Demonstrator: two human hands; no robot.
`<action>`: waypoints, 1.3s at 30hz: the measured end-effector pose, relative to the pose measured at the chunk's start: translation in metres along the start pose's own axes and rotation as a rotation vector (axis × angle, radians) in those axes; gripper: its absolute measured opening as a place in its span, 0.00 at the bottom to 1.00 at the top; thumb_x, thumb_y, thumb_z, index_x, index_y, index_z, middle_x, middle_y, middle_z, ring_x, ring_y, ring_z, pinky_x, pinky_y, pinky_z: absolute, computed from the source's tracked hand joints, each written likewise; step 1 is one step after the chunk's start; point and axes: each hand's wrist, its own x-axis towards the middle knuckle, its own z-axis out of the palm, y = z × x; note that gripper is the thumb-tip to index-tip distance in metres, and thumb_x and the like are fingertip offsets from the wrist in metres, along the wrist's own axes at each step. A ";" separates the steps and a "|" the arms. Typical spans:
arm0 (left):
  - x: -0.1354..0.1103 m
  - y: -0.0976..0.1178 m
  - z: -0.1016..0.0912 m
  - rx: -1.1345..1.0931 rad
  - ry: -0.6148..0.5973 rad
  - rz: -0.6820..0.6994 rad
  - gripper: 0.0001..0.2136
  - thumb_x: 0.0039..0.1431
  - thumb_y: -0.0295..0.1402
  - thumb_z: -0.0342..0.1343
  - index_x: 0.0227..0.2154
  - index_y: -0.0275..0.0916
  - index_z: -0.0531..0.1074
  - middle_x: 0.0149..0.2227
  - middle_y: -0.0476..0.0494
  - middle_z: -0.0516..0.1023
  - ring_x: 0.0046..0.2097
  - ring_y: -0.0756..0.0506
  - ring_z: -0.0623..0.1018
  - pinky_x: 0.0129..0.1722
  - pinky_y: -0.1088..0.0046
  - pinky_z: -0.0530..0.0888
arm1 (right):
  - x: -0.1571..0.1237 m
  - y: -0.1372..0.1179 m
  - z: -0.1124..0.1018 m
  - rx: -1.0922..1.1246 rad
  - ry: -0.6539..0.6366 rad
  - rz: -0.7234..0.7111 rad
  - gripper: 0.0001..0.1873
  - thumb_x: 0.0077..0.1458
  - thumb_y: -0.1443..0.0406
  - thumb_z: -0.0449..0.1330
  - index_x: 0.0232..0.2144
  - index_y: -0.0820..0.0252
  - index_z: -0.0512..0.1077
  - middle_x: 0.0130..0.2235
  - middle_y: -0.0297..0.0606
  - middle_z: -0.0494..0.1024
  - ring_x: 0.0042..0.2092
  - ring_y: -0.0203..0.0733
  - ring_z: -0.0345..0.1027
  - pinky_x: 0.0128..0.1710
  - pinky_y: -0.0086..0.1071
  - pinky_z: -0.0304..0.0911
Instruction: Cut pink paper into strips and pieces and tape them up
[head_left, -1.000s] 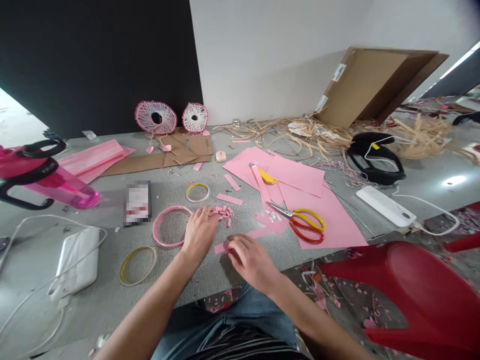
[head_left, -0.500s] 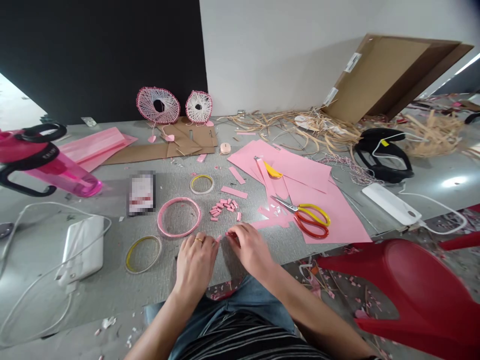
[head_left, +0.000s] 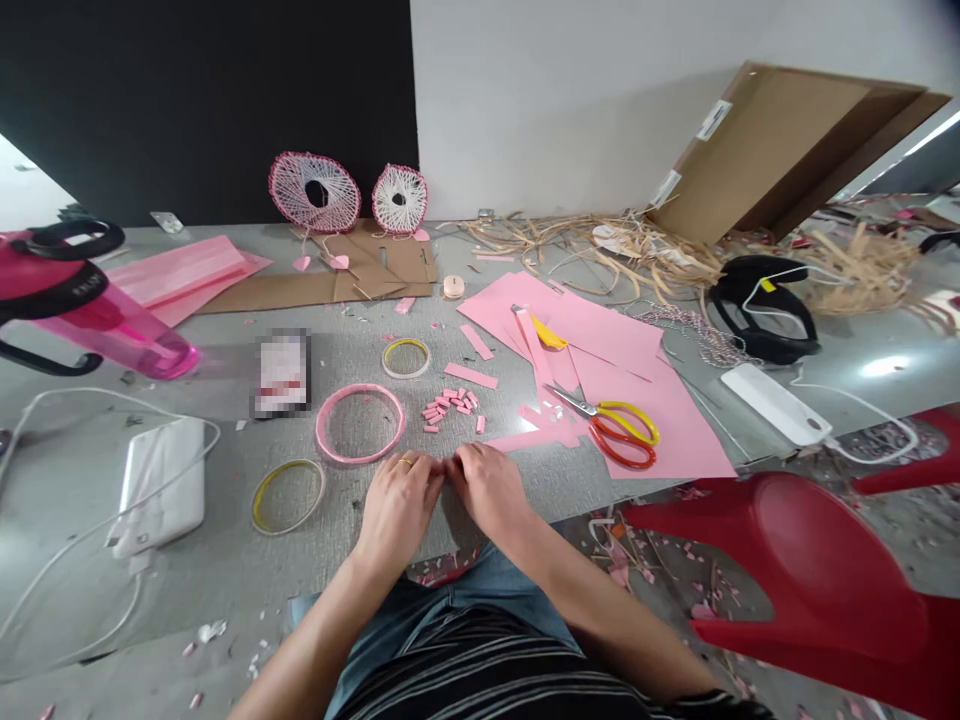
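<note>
My left hand (head_left: 397, 505) and my right hand (head_left: 491, 490) rest side by side on the grey table (head_left: 225, 580) near its front edge. Their fingertips meet, curled and pinched together over something small that I cannot make out. A ring shows on the left hand. Just beyond the fingers lie a pile of small pink paper bits (head_left: 450, 408) and a pink strip (head_left: 536, 438). A pink ring (head_left: 360, 423) lies to the upper left of my left hand.
Scissors with yellow and red handles (head_left: 615, 430) lie on pink paper sheets (head_left: 615, 370). Two yellow rings (head_left: 288, 495) (head_left: 406, 357), a phone (head_left: 283, 372), a white power bank (head_left: 161, 485), a pink bottle (head_left: 82, 310), straw (head_left: 637, 250), cardboard (head_left: 780, 140) and a red chair (head_left: 810, 580) surround me.
My left hand drew back from the paper bits toward the table edge. Both hands came together, fingertips touching.
</note>
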 end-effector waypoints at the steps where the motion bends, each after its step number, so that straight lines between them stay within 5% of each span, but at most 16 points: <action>1: 0.000 0.000 0.001 -0.005 0.001 0.000 0.04 0.66 0.30 0.54 0.34 0.39 0.71 0.35 0.44 0.78 0.38 0.41 0.77 0.40 0.63 0.71 | 0.000 0.000 -0.001 0.005 -0.006 0.004 0.11 0.68 0.67 0.54 0.33 0.60 0.72 0.34 0.42 0.80 0.37 0.45 0.75 0.33 0.33 0.59; 5: -0.002 -0.004 0.002 -0.042 0.006 -0.027 0.02 0.63 0.30 0.58 0.36 0.39 0.71 0.35 0.46 0.78 0.38 0.41 0.78 0.40 0.63 0.72 | -0.001 0.004 -0.003 0.036 -0.017 -0.005 0.11 0.69 0.67 0.54 0.34 0.60 0.73 0.35 0.40 0.81 0.38 0.43 0.76 0.35 0.32 0.60; 11: 0.000 -0.004 0.002 -0.009 0.003 -0.022 0.13 0.61 0.35 0.61 0.47 0.37 0.71 0.40 0.41 0.79 0.42 0.39 0.79 0.44 0.62 0.73 | -0.008 0.010 -0.001 0.159 0.050 -0.032 0.05 0.66 0.69 0.57 0.38 0.59 0.74 0.37 0.39 0.82 0.38 0.44 0.76 0.36 0.32 0.63; 20: 0.004 0.001 0.005 0.000 -0.031 -0.037 0.09 0.61 0.33 0.60 0.43 0.39 0.76 0.41 0.40 0.79 0.43 0.39 0.79 0.45 0.61 0.74 | -0.003 0.052 -0.015 0.104 0.275 -0.034 0.06 0.63 0.72 0.57 0.37 0.59 0.73 0.37 0.41 0.79 0.38 0.45 0.74 0.38 0.35 0.67; 25: 0.005 0.000 0.005 -0.007 -0.042 -0.059 0.13 0.60 0.32 0.62 0.47 0.38 0.76 0.41 0.40 0.80 0.43 0.39 0.80 0.46 0.60 0.75 | 0.015 0.064 -0.021 0.070 0.216 -0.067 0.06 0.62 0.68 0.60 0.42 0.59 0.73 0.40 0.43 0.77 0.42 0.48 0.73 0.42 0.40 0.69; 31: 0.006 0.000 0.004 -0.043 -0.044 -0.058 0.08 0.62 0.32 0.59 0.43 0.40 0.78 0.41 0.42 0.80 0.42 0.40 0.80 0.45 0.61 0.75 | 0.026 0.058 -0.021 0.083 0.131 -0.048 0.02 0.62 0.70 0.60 0.38 0.59 0.73 0.41 0.42 0.76 0.39 0.44 0.72 0.40 0.37 0.68; 39: 0.000 -0.009 0.002 -0.056 -0.024 -0.062 0.09 0.63 0.34 0.58 0.44 0.39 0.77 0.41 0.42 0.80 0.43 0.40 0.80 0.46 0.62 0.74 | 0.004 0.037 -0.020 0.227 0.049 -0.357 0.05 0.61 0.71 0.62 0.41 0.60 0.74 0.40 0.40 0.75 0.42 0.44 0.70 0.44 0.36 0.67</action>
